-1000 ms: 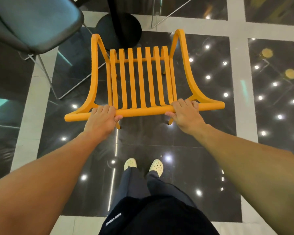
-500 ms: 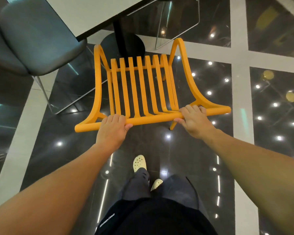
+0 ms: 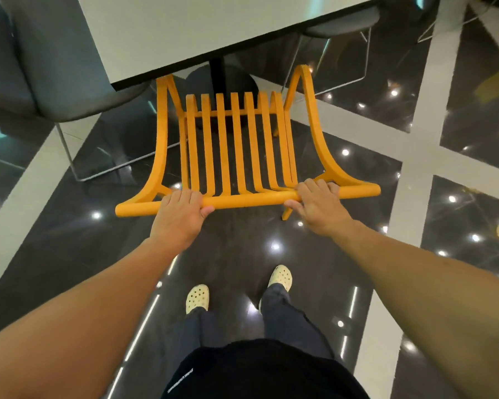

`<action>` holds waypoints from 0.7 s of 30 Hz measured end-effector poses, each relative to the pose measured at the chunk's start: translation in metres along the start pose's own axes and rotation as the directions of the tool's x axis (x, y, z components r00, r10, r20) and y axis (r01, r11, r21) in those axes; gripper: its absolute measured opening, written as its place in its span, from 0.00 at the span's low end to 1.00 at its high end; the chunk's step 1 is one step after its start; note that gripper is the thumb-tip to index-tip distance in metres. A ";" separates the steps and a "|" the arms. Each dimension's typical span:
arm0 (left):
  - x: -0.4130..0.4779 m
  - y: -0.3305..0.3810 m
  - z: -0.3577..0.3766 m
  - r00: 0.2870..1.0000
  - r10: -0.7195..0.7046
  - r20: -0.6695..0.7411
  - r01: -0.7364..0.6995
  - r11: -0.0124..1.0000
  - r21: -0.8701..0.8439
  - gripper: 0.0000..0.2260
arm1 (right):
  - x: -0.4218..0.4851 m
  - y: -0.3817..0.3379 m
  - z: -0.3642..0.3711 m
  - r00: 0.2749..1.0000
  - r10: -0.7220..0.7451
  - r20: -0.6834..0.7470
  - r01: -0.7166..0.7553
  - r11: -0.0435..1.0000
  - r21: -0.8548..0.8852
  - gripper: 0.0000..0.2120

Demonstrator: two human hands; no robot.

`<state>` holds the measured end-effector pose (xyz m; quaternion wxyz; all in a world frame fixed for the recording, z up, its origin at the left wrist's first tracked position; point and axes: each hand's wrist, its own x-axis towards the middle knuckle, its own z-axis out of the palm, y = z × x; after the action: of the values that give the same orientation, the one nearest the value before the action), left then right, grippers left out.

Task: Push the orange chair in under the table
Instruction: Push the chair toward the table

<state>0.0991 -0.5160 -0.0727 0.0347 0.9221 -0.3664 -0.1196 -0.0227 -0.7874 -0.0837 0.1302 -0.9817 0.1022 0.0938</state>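
Observation:
The orange chair (image 3: pixel 238 145) with a slatted back and seat stands in front of me, seen from above. My left hand (image 3: pixel 179 217) and my right hand (image 3: pixel 319 207) both grip its top rail, one towards each end. The white table (image 3: pixel 202 33) with a dark edge reaches over the chair's front. The front tip of the left armrest lies under the table's corner; the right armrest tip stands just outside the edge. The table's black post and round base (image 3: pixel 222 79) show behind the slats.
A grey upholstered chair (image 3: pixel 41 70) on a metal frame stands left of the table. Another grey chair (image 3: pixel 340 21) sits at the far right, partly under the tabletop. The floor is glossy black tile with white bands. My feet in pale clogs (image 3: pixel 198 298) stand behind the chair.
The orange chair has moved forward toward the table, and its front now reaches the tabletop's edge. I have stepped forward with it; both hands keep their grip on the rail.

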 end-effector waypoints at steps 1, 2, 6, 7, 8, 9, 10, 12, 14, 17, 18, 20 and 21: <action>0.009 0.009 -0.001 1.000 -0.015 -0.010 0.015 1.000 0.000 0.17 | 0.008 0.012 -0.005 1.000 -0.018 0.007 0.018 1.000 -0.008 0.20; 0.017 0.017 -0.001 0.999 -0.031 -0.017 0.031 1.000 -0.002 0.17 | 0.015 0.024 -0.009 0.999 -0.037 0.011 0.037 0.999 -0.012 0.20; 0.051 0.045 -0.003 0.996 -0.083 -0.013 0.083 0.996 -0.010 0.16 | 0.045 0.066 -0.027 0.995 -0.095 0.024 0.095 0.995 -0.011 0.21; 0.059 0.050 -0.004 0.995 -0.101 -0.002 0.101 0.995 -0.018 0.16 | 0.052 0.074 -0.031 0.994 -0.109 0.031 0.110 0.994 -0.010 0.21; 0.067 0.055 -0.004 0.993 -0.120 0.002 0.120 0.993 -0.020 0.16 | 0.059 0.082 -0.034 0.992 -0.123 0.030 0.124 0.992 -0.015 0.20; 0.074 0.058 -0.004 0.990 -0.141 0.000 0.141 0.990 -0.021 0.15 | 0.067 0.089 -0.037 0.990 -0.136 0.024 0.136 0.990 -0.018 0.20; 0.082 0.062 -0.004 0.988 -0.157 -0.005 0.156 0.987 -0.026 0.15 | 0.074 0.096 -0.041 0.989 -0.145 0.019 0.146 0.989 -0.017 0.19; 0.096 0.068 -0.004 0.985 -0.172 -0.023 0.171 0.985 -0.038 0.15 | 0.088 0.110 -0.048 0.987 -0.162 0.020 0.163 0.986 -0.022 0.18; 0.111 0.074 -0.006 0.982 -0.185 -0.038 0.183 0.982 -0.045 0.14 | 0.105 0.122 -0.055 0.982 -0.184 0.031 0.185 0.982 -0.039 0.18; 0.133 0.080 -0.009 0.975 -0.219 -0.030 0.217 0.975 -0.058 0.15 | 0.129 0.139 -0.064 0.977 -0.209 0.048 0.211 0.976 -0.050 0.18; 0.139 0.081 -0.010 0.973 -0.229 -0.028 0.227 0.972 -0.058 0.15 | 0.135 0.143 -0.066 0.976 -0.213 0.043 0.215 0.975 -0.057 0.18; 0.152 0.082 -0.012 0.966 -0.257 -0.004 0.256 0.963 -0.079 0.16 | 0.149 0.151 -0.069 0.971 -0.234 0.043 0.236 0.969 -0.071 0.17; 0.160 0.083 -0.013 0.962 -0.273 0.009 0.273 0.958 -0.090 0.16 | 0.157 0.155 -0.072 0.968 -0.246 0.046 0.249 0.965 -0.078 0.18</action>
<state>0.1592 -0.6861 -0.0790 0.0602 0.9615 -0.2298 -0.1383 0.1050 -0.9817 -0.0858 0.1020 -0.9895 -0.0275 0.0987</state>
